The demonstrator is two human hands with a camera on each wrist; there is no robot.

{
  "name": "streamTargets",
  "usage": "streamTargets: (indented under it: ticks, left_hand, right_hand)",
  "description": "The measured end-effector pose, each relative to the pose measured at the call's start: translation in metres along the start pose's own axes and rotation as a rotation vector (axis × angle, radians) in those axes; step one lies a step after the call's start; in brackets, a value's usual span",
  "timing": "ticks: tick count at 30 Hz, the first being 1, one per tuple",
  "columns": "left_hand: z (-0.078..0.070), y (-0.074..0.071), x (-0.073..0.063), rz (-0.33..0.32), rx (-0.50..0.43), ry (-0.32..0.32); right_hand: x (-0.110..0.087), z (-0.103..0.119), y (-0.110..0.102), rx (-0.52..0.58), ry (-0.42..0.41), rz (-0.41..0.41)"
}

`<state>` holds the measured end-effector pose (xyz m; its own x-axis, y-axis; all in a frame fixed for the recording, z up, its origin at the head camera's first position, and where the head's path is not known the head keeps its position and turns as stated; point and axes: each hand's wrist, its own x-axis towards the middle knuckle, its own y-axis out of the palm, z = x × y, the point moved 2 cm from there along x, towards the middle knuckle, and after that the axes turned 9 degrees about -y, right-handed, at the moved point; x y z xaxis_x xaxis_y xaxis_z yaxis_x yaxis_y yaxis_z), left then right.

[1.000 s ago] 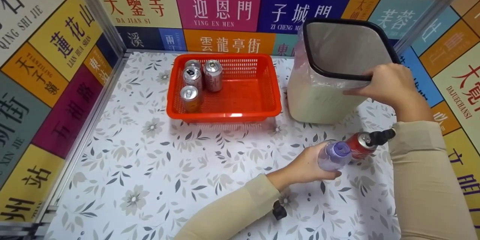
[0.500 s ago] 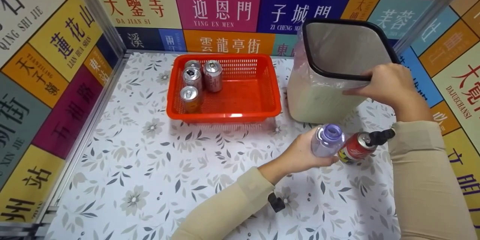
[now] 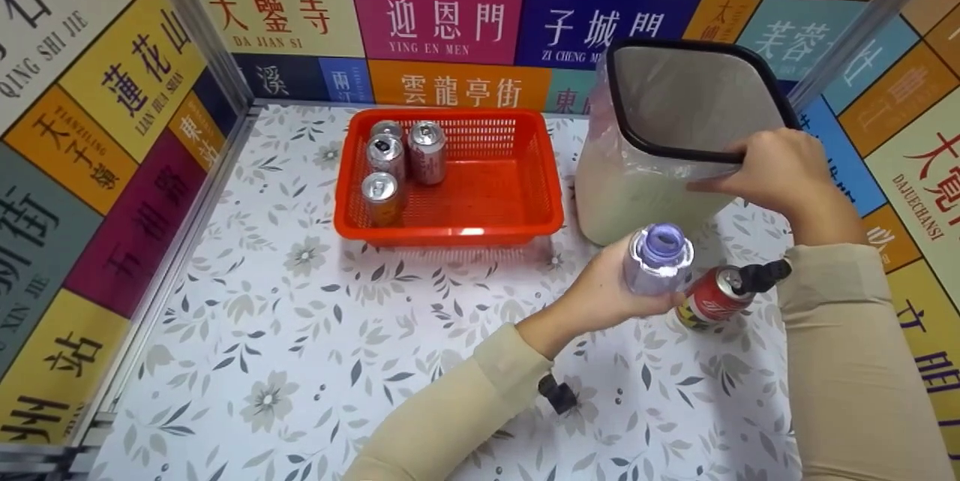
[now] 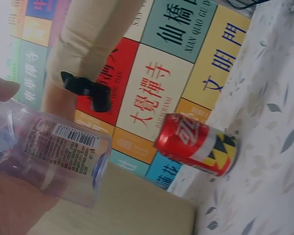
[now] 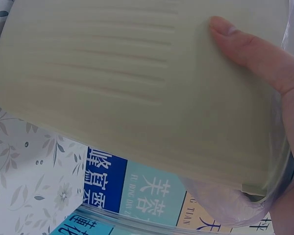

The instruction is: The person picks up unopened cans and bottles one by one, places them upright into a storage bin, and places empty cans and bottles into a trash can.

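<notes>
My left hand [image 3: 606, 284] grips a clear, purple-tinted plastic bottle [image 3: 654, 267], its mouth facing up toward the head camera. In the left wrist view the bottle [image 4: 63, 152] shows a printed label with a barcode, and it is raised off the table. My right hand [image 3: 780, 164] holds the near right rim of a cream trash bin [image 3: 645, 203] with a black rim and a clear liner. In the right wrist view the thumb [image 5: 250, 51] lies along the bin's outer wall. A red soda can [image 3: 716, 299] stands upright just right of the bottle.
Left of the bin sits a red plastic basket [image 3: 480, 229] with several drink cans [image 3: 426, 154] in its left part. A flower-patterned cloth [image 3: 315, 361] covers the table. Sign-printed panels [image 3: 442, 19] wall in the back and sides.
My left hand has carried the bottle up and away from beside the red can, toward the bin. The right hand has stayed on the bin's rim.
</notes>
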<state>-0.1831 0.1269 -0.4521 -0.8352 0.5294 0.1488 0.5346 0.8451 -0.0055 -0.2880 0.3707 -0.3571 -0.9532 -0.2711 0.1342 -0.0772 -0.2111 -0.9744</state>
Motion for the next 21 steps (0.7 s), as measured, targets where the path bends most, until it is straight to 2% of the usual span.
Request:
streamTargets:
  ticks: [7, 14, 21]
  left_hand:
    - [-0.025, -0.014, 0.008, 0.0, -0.024, 0.066]
    - [-0.042, -0.026, 0.012, -0.06, 0.053, 0.1]
    - [-0.058, -0.038, 0.019, -0.097, 0.056, 0.16]
  right_hand:
    - [-0.001, 0.0, 0.001, 0.016, 0.022, 0.006]
    - [0.001, 0.001, 0.001, 0.043, 0.04, 0.03]
    - [0.002, 0.0, 0.001, 0.021, 0.032, 0.022]
